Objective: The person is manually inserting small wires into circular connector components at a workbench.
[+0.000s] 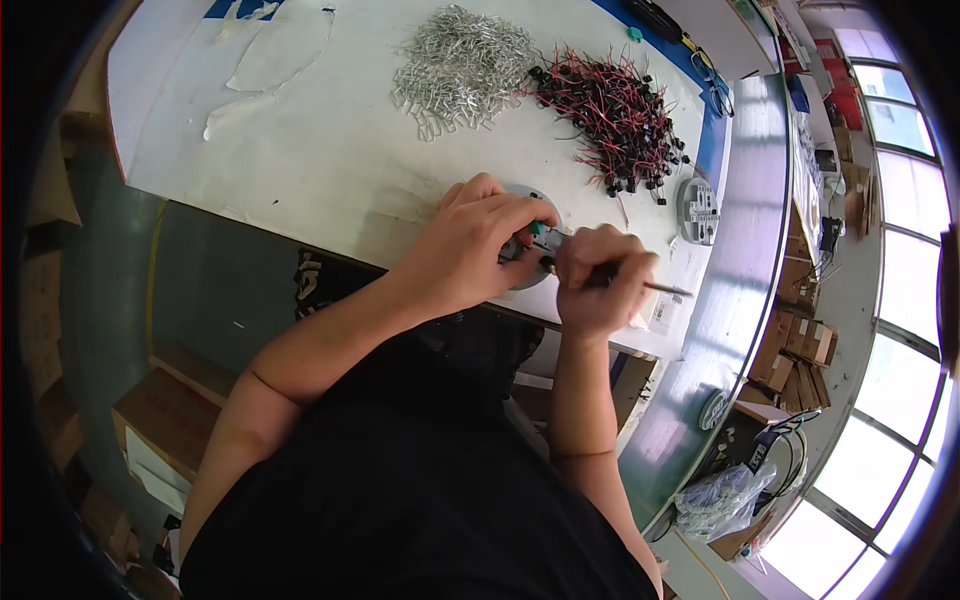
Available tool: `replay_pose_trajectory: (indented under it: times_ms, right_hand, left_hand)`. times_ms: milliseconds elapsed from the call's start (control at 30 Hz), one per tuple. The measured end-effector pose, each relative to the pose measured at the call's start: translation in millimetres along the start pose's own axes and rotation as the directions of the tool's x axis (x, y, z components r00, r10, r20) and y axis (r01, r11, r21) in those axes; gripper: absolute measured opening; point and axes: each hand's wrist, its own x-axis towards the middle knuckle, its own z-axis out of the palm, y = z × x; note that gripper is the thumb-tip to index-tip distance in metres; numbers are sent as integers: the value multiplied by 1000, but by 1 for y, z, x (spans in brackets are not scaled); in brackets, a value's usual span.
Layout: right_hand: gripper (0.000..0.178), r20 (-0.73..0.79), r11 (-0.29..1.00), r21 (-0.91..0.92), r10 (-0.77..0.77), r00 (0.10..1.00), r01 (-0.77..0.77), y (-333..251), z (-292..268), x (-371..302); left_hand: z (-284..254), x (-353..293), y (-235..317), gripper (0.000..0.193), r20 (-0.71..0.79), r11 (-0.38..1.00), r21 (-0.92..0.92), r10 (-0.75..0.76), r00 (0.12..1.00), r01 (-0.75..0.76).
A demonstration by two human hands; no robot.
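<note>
At the table's near edge lies a round grey housing (pixel 527 191), mostly covered by my fingers. My left hand (pixel 470 240) is closed over it, thumb and fingers gripping its near side. A small green piece (pixel 537 228) shows between the fingertips. My right hand (pixel 606 275) is curled beside it, its fingertips touching the housing's right side. From that fist a thin metal-shafted tool (pixel 668 290) sticks out to the right, like a screwdriver; its handle is mostly hidden. The fist is slightly blurred.
On the white table (pixel 300 170) lie a heap of bent metal clips (pixel 465 65) and a pile of black parts with red wires (pixel 620 115). A similar grey housing (pixel 697 211) sits at the right edge. Beyond runs a green-topped conveyor (pixel 735 250), carrying another grey unit (pixel 713 409).
</note>
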Motion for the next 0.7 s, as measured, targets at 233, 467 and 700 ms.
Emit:
replay_pose_trajectory:
  times_ms: [233,467,700]
  right_hand:
    - [52,137,937,-336,-52,989,95,12,0,-1]
    - [26,66,729,-676,206,976,-108,-11,19,47]
    - [15,342,310,-923,396,852,226,40,42,122]
  left_hand:
    - [1,0,0,41,41,999,-32,-17,999,19]
    - [-11,-3,0,36,-128,988,-118,82,988,-97]
    - [-34,-23,-2,26,-210,990,-26,128,969,-136]
